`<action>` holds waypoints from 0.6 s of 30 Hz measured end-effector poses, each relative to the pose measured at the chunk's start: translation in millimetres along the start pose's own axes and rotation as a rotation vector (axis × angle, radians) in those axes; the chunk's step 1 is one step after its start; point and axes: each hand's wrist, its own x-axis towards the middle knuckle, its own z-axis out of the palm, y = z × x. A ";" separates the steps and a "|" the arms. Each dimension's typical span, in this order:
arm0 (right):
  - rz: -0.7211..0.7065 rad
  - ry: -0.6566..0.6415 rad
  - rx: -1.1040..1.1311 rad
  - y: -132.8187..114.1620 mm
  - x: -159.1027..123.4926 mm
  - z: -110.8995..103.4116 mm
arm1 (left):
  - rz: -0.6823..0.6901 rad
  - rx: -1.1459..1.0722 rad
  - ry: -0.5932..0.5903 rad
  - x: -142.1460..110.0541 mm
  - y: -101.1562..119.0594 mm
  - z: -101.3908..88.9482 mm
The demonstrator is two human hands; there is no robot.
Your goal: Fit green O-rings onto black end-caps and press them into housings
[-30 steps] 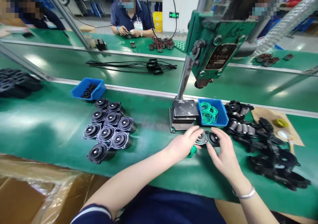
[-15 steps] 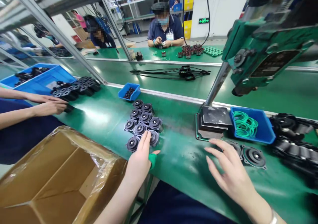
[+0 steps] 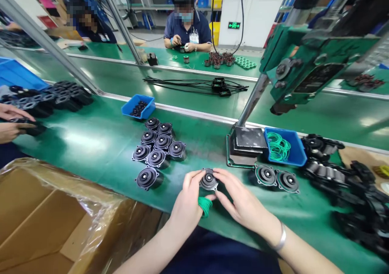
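Between my hands, near the front edge of the green table, is a round black motor housing [image 3: 209, 179] with a stepped top and small lugs on its rim. My left hand [image 3: 190, 199] grips its left side and carries a bundle of green rubber rings [image 3: 205, 206] around its fingers. The fingers of my right hand [image 3: 240, 197] press against the housing's right side. To the left stands a group of similar housings [image 3: 156, 157]. Two more, a near one [image 3: 265, 174] and its neighbour [image 3: 288, 180], stand to the right, the first with a green ring around its top.
A green press [image 3: 304, 67] rises over a metal block [image 3: 251, 140]. Beside it sits a blue bin [image 3: 299, 154] of green rings; another blue bin [image 3: 148, 108] holds small black parts. Black parts [image 3: 361, 201] crowd the right. A cardboard box [image 3: 33, 221] is at lower left; a co-worker's hands [image 3: 13, 124] are beyond.
My left hand has reached left to the group and brought one housing back toward the middle. My right hand has left the pair at right and joined it on that housing. The view shifted.
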 end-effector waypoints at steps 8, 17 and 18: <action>-0.008 0.084 -0.102 -9.6 -2.4 -8.3 | 0.036 -0.049 -0.009 22.4 -14.7 -14.3; 0.068 0.226 -0.032 -2.8 -7.0 -11.7 | 0.130 -0.128 -0.120 41.7 -36.3 -32.4; 0.070 0.195 -0.026 0.7 -1.9 -10.0 | 0.136 -0.144 -0.143 44.2 -34.1 -27.3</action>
